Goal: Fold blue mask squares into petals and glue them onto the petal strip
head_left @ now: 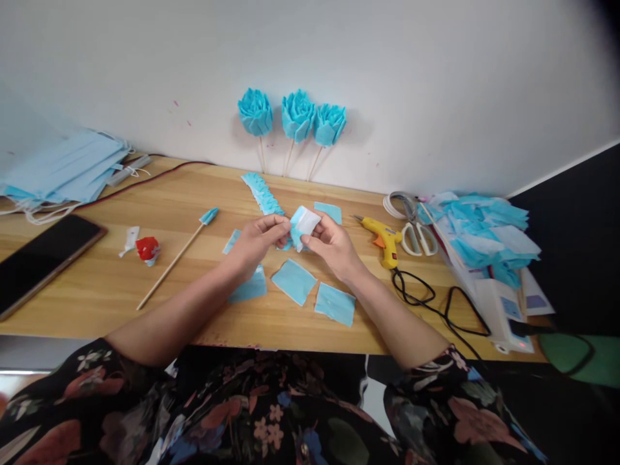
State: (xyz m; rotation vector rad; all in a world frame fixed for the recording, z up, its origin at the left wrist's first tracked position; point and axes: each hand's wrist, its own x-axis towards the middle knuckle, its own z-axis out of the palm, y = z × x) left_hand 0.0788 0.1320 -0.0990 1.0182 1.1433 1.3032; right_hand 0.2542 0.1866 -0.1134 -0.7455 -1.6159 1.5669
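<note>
Between my hands is a small blue and white fabric piece (305, 221), partly folded. My left hand (259, 240) pinches its left edge, and my right hand (334, 244) grips its right side with thumb and fingers. Flat blue rectangles lie around them: one (294, 281) below the hands, one (335, 303) to its right, one (250, 286) partly under my left forearm, and another (328, 212) behind my right hand. A row of overlapping folded blue pieces (263, 194) runs up and away from my hands.
Three blue flowers on sticks (298, 116) lean against the wall. A stick with a blue tip (174, 261), red-wrapped item (148, 249), phone (48, 261) and masks (68, 169) are left. Yellow glue gun (382, 240), scissors (419, 239), cable and blue scraps (477, 229) are right.
</note>
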